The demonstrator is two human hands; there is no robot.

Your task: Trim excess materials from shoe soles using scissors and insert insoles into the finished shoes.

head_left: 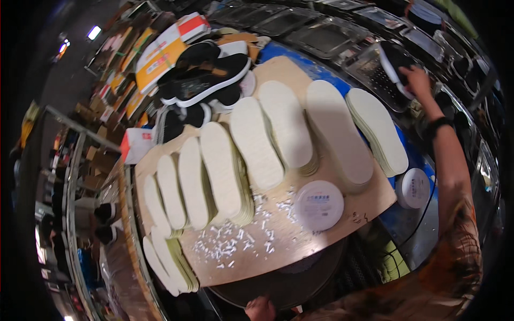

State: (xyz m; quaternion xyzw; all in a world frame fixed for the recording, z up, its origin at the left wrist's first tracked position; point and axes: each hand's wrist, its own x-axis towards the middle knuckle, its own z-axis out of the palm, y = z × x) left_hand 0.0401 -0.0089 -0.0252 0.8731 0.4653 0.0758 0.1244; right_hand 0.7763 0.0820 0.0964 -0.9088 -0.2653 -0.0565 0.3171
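Note:
Out at the far right, my right hand grips a black shoe with a white sole. The shoe is tilted over a metal tray. At the lower edge, beside a dark round surface under the board, my left hand shows only in part. Its fingers look curled, and whatever they hold is hidden. Between the hands lies a wooden board bearing several stacks of cream insoles of different sizes. A round white tub lid sits near the board's front edge, with small white scraps scattered to its left.
Black shoes with white soles are piled at the board's far left, by yellow and white boxes. Metal trays line the back. A second white tub stands on a blue surface at right, near a thin cable. Metal rails border the left.

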